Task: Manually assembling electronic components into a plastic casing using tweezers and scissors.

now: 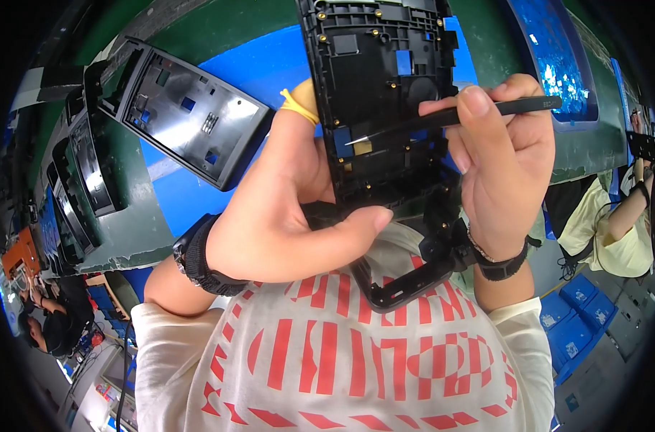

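Left hand (284,209), centre frame: closed on the lower edge of a black plastic frame (378,93), thumb laid across its bottom; a yellow finger cot (299,101) shows on one finger behind it. Right hand (504,158), right of centre: pinched shut on black tweezers (450,117).

Frame: moulded black panel, ribbed, square cut-outs, small brass inserts along the edges. Long axis roughly vertical, running from centre to the top edge, inner face toward the camera.

Tweezers: near horizontal, tip pointing left, at a small tan part on the frame's lower left.

Upper left: another black housing (187,111) lies on the blue mat (263,68).
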`<state>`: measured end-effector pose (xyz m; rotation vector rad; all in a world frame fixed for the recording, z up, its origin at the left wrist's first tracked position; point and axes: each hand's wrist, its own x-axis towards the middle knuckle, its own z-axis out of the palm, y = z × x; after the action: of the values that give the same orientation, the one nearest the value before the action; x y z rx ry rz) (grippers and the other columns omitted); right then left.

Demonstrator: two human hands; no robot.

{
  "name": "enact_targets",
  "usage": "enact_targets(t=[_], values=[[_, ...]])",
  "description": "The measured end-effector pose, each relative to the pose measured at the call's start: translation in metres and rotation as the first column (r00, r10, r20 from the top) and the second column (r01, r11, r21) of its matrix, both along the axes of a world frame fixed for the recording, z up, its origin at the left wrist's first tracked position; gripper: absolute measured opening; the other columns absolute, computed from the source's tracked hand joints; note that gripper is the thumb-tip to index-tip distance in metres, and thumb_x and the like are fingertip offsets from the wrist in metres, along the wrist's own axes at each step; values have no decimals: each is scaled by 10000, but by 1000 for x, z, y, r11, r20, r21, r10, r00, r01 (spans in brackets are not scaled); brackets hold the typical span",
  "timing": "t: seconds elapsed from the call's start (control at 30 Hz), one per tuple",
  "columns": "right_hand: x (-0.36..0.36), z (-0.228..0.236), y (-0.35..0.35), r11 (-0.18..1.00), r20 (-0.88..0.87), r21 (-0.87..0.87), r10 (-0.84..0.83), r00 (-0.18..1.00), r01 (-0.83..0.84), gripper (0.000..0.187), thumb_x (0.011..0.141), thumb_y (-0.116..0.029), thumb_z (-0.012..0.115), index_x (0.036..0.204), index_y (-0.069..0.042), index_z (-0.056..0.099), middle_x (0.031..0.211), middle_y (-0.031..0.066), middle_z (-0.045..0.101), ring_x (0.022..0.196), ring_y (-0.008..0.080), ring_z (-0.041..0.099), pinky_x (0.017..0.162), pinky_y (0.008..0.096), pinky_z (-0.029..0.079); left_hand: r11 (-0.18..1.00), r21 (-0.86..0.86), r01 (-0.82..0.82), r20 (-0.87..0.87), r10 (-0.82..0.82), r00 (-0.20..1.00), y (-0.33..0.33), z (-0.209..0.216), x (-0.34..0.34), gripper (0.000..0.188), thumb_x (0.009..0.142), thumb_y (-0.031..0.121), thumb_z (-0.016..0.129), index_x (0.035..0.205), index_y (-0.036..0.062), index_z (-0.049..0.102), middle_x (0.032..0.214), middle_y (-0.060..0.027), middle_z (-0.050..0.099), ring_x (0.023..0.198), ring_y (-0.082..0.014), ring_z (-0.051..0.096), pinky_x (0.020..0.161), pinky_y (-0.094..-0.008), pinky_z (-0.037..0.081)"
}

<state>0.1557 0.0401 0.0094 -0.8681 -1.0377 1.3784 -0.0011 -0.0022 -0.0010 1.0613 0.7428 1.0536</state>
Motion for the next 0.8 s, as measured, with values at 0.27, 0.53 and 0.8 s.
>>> enact_targets(t=[0.27,0.53,0.8], values=[[-1,1,0,1000,8,-28,-11,1000,12,178,823,-64,554,908,-52,399,594,26,458,505,96,491,480,190,385,999,2,47,-7,-47,999,0,1,-3,784,700,-35,566,1325,23,96,1246,-133,365,1084,-221,481,835,-344,464],[1,-4,-2,999,44,41,-12,999,10,156,838,-62,533,920,-55,401,720,113,564,536,85,485,448,194,325,986,37,-161,-134,164,977,1,3,5,477,852,139,414,1280,-9,264,1157,-82,450,1003,-114,445,859,-251,344],[39,1,11,934,92,358,-48,995,12,66,878,-86,459,934,-76,426,918,255,585,518,34,315,497,183,303,968,-227,-102,39,114,993,4,7,3,276,904,157,382,1136,21,444,975,-11,538,869,-58,485,752,-208,391]])
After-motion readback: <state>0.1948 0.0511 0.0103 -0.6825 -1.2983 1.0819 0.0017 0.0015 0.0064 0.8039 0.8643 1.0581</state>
